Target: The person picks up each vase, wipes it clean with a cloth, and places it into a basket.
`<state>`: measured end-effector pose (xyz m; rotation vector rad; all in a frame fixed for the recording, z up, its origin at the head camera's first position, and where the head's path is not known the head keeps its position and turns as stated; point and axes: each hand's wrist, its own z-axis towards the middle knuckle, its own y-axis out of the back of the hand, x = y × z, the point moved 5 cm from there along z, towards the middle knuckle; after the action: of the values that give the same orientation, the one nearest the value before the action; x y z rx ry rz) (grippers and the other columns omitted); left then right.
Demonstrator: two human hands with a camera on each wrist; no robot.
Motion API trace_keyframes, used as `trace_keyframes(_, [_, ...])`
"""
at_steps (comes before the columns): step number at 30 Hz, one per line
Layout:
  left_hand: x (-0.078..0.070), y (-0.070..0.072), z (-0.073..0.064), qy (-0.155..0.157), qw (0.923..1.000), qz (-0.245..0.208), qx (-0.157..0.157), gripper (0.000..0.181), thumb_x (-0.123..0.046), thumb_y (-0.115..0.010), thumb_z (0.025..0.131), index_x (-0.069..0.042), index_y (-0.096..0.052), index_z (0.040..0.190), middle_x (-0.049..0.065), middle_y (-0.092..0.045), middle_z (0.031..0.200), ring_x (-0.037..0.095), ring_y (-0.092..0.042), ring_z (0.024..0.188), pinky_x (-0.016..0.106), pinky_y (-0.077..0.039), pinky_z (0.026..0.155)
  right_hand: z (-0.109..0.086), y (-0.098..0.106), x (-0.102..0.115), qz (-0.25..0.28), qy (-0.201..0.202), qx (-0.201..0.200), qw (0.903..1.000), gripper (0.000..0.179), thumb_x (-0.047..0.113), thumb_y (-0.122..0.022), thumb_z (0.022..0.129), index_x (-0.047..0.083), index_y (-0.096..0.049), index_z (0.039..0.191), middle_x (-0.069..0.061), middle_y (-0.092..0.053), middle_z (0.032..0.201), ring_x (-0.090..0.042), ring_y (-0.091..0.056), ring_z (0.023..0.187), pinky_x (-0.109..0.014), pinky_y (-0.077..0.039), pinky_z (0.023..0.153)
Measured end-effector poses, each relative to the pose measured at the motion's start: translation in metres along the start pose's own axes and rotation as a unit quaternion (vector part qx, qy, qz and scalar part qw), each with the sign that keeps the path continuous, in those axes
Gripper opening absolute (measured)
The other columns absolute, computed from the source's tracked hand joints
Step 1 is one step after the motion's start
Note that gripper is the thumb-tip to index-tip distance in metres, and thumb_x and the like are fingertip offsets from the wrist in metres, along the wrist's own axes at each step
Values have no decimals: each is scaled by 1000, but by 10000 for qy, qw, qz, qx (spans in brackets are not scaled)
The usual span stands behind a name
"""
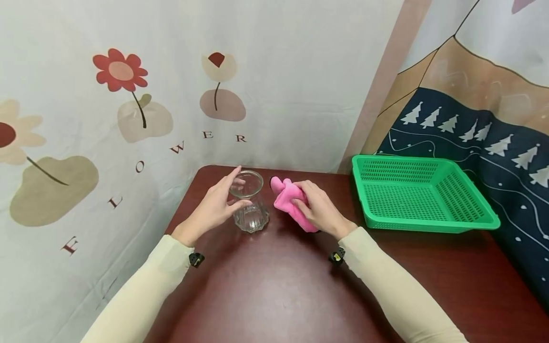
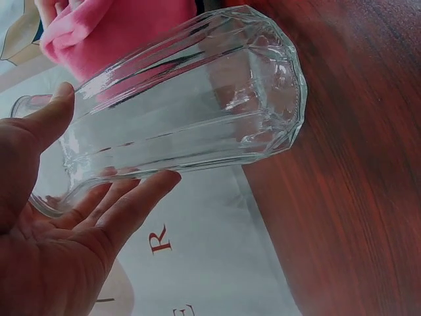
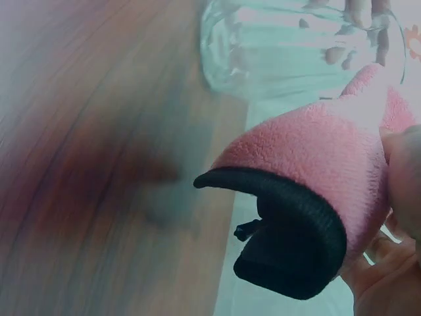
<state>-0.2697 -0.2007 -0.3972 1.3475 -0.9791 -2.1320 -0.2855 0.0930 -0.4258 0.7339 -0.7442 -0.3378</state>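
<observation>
A clear glass vase (image 1: 251,218) with a flared rim and faceted sides stands upright on the dark red table (image 1: 274,290). Around its neck sits my left hand (image 1: 210,205), thumb on the near side and fingers reaching behind. Those fingers look fairly straight in the left wrist view; whether they press on the glass (image 2: 191,112) I cannot tell. To the right of the vase, my right hand (image 1: 321,207) grips a bunched pink cloth (image 1: 288,197) just above the table. Black edging (image 3: 296,197) runs along the cloth's lower end in the right wrist view.
A green plastic basket (image 1: 411,225) with slotted walls stands at the back right of the table. Behind the table hangs a white printed curtain (image 1: 291,95) with flowers and letters. A dark blue tree-patterned sheet (image 1: 497,181) borders the right side.
</observation>
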Motion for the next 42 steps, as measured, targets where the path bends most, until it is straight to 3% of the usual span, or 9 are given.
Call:
trace_keyframes(13, [2, -2, -1, -59, 10000, -46, -20, 110, -12, -93, 100, -3, -23, 185, 23, -68, 156, 40, -73, 142, 57, -71, 102, 15, -24, 15, 733, -260, -451, 9960, 40, 4, -79, 109, -1, -68, 147, -18, -77, 135, -31, -72, 118, -49, -64, 107])
trace_keyframes(22, [4, -4, -3, -35, 9999, -50, 84, 113, -6, -93, 98, -4, -21, 185, 25, -66, 158, 44, -72, 143, 63, -69, 105, 20, -40, 21, 1063, -234, -232, 9938, 46, 5, -79, 110, 0, -65, 153, -17, -75, 141, -29, -72, 121, -48, -65, 108])
trace_keyframes(28, [2, -2, -1, -302, 9995, -27, 70, 109, -7, -90, 101, -2, -20, 185, 26, -65, 158, 44, -72, 142, 60, -67, 108, 26, -45, 27, 1218, -73, 11, 9925, 49, 5, -77, 111, 0, -63, 157, -18, -73, 140, -29, -70, 122, -48, -63, 109])
trace_keyframes(35, [4, -1, 0, -401, 9989, 44, 247, 105, -6, -85, 105, 1, -16, 184, 27, -64, 159, 46, -71, 145, 63, -61, 118, 28, -51, 31, 1228, 46, 22, 9924, 42, 9, -74, 114, -2, -67, 153, -19, -71, 152, -32, -69, 139, -48, -60, 121])
trace_keyframes(38, [5, -2, 0, -373, 9988, -41, 330, 102, -5, -82, 108, 0, -15, 185, 27, -62, 160, 46, -71, 145, 62, -63, 116, 29, -54, 32, 1268, -20, -4, 9919, 42, 10, -78, 112, -1, -69, 151, -18, -70, 155, -30, -71, 138, -44, -64, 115])
trace_keyframes(42, [8, -3, 0, -187, 9985, -249, 460, 100, -9, -78, 112, -5, -12, 187, 25, -59, 165, 45, -68, 149, 59, -67, 110, 30, -56, 33, 1200, -99, -88, 9927, 44, 12, -85, 107, 0, -70, 147, -17, -75, 144, -25, -73, 121, -38, -67, 100])
